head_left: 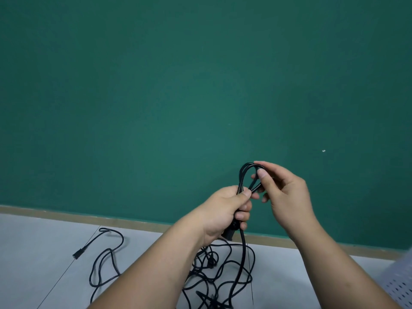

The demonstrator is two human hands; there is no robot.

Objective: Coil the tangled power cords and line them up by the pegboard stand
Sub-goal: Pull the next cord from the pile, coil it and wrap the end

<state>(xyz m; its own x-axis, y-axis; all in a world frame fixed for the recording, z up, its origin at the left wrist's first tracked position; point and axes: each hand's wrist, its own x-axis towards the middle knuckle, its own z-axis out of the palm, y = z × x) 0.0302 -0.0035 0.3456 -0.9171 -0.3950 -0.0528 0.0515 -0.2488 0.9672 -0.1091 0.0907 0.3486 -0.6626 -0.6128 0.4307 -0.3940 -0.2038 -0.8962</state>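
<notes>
While the left hand [225,210] curls its fingers round a gathered bundle of thin black rubber power cord [240,178], the right hand [284,192] pinches the top of the same cord's narrow loop between thumb and forefinger, just above and to the right of the left thumb. Both hands are close together, almost touching, each clamped on that cord and raised in front of a dark green matte wall [200,85]. A chunky black plug [229,234] sticks out beneath the left hand's little finger. One strand drops from the left fist straight down into a tangled heap of black cords [223,275], which lies on the floor beneath both forearms.

Well to the left of the left forearm, a loose black cord length [107,259] snakes over pale grey floor tiles [40,241] and ends in a small black connector [77,255]. The left forearm hides where this length runs, so I cannot tell whether it joins the heap.

Below the hands, a tan baseboard strip [89,218] runs where wall meets floor. Beyond the right forearm, at the far right, the edge of a white perforated pegboard panel [401,284] shows, well apart from the heap and from the held cord.
</notes>
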